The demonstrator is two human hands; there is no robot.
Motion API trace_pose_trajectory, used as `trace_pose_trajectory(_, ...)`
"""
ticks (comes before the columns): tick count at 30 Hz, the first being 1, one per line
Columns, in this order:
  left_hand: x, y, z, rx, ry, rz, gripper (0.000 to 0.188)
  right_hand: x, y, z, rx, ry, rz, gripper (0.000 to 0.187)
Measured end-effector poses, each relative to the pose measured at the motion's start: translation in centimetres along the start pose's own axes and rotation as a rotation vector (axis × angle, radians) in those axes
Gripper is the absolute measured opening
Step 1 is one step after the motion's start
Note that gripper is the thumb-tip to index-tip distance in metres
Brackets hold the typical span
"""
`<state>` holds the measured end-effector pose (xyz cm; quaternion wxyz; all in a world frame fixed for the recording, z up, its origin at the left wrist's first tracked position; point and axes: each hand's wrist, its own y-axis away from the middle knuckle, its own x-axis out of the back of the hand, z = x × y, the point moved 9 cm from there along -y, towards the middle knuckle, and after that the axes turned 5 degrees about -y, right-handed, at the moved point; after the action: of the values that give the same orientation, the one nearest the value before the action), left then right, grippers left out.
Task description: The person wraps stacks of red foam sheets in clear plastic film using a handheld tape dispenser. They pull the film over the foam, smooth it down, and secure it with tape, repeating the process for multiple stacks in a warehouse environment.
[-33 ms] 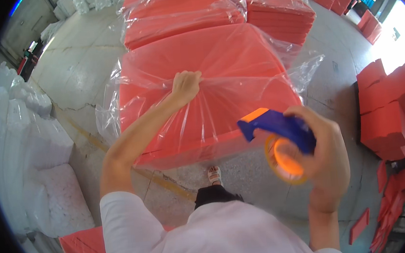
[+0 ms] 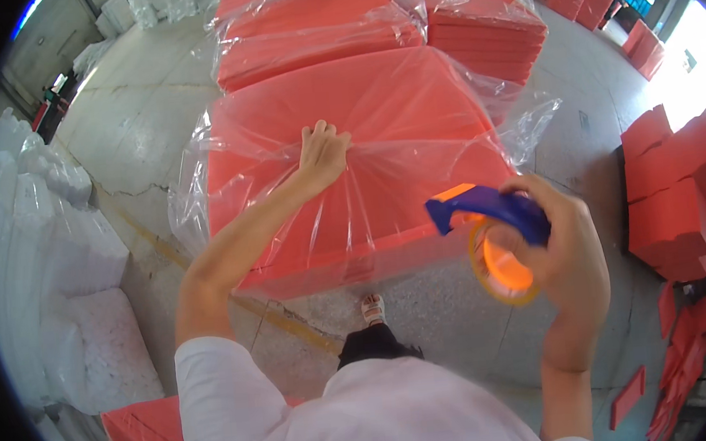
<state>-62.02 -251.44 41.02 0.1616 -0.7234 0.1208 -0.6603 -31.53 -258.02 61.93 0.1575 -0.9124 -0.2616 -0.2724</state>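
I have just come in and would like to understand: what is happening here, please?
A person is working at a large red block covered in clear plastic film. The left hand grips the film on top, which creases outward from there. The right hand holds a blue tape dispenser with an orange roll, close to the block's near right corner. More red stacks under plastic stand just beyond.

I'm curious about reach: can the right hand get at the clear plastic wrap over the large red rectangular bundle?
Probably yes: the right hand holds a blue-and-orange tape dispenser, but nothing visible blocks its way to the clear plastic wrap.
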Motion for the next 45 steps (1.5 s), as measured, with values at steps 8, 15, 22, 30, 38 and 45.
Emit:
trace_pose_trajectory(8,-0.7,2.7,2.4,0.063,0.203,-0.145,0.009,2.8,-4.7,4.9,-0.04,0.24,0.097,0.048)
trace_pose_trajectory(15,-2.0,3.1,-0.3,0.089,0.413,-0.152,0.007,-6.5,-22.0,2.9,0.111,0.276,0.022,0.061)
trace_pose_trajectory(22,-1.4,3.1,-0.7,0.106,0.692,-0.219,0.012,-21.6,-46.7,1.7,0.226,0.626,-0.136,0.06)
trace_pose_trajectory(30,-1.6,3.4,-1.2,0.128,0.787,-0.234,0.007,-29.2,-50.1,5.4,-0.473,0.531,-0.75,0.059)
trace_pose_trajectory(38,-1.0,1.0,-0.4,0.066,0.639,-0.192,0.004,-24.0,-39.0,5.1,-0.008,0.551,-0.382,0.055)
trace_pose_trajectory(45,-3.1,2.0,-1.8,0.162,0.545,-0.049,0.016,-12.8,-0.7,1.0,0.12,0.39,0.071,0.078)
